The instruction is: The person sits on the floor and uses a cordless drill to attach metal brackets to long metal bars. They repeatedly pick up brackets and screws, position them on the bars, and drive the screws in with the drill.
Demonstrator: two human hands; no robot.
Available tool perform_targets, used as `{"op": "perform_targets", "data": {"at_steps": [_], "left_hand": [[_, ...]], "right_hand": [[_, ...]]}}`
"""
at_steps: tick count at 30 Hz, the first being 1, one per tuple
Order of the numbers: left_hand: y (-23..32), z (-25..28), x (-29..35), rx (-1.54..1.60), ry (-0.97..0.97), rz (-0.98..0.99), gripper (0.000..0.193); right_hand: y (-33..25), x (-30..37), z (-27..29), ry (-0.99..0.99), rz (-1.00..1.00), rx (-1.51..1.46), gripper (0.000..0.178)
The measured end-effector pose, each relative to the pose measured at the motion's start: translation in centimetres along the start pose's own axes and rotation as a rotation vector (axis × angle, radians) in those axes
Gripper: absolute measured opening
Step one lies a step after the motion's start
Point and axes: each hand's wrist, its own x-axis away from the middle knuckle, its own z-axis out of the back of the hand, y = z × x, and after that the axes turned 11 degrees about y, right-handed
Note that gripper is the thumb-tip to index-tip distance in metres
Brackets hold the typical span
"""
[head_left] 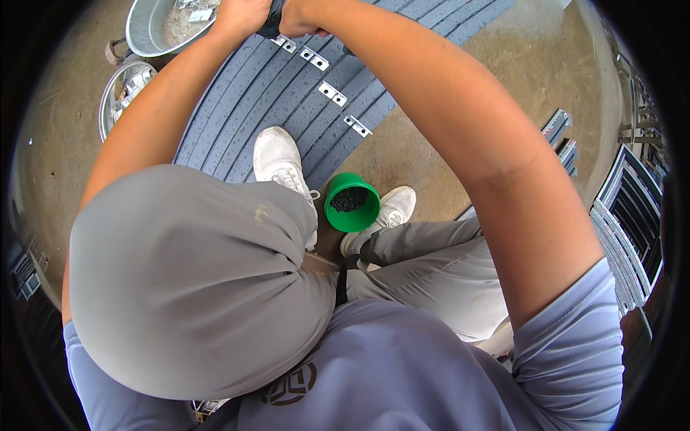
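At the top edge of the view my left hand (243, 13) and my right hand (300, 19) come close together, both partly cut off. Between them shows a black object (271, 21), too cropped to name. My right hand's fingers curl in; my left hand's fingers lie outside the picture. Below the hands lie long grey profiles (248, 93), side by side and dotted with water drops. Several small silver plates with two holes each, such as one plate (332, 93), sit in a slanting row across them.
One white shoe (277, 154) stands on the profiles. A green bucket (366, 215) with small black pieces stands by my other shoe (397, 205). Upper left are a metal tub (136, 32) and a round basket (106, 108) of metal parts. Frames (625, 208) stack at right.
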Motion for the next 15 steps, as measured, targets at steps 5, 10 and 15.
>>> {"op": "perform_targets", "data": {"at_steps": [5, 10, 15], "left_hand": [[0.0, 0.0, 0.1, -0.018, 0.015, -0.004, 0.016], [-0.2, 0.1, 0.2, -0.011, 0.02, -0.006, 0.015], [-0.3, 0.1, -0.1, 0.003, 0.042, -0.006, 0.014]], "right_hand": [[0.0, 0.9, 0.3, 0.076, 0.015, -0.016, 0.028], [-0.1, 1.7, 0.4, 0.088, 0.006, -0.032, 0.028], [-0.3, 1.8, 0.7, 0.174, 0.068, 0.039, 0.031]]}}
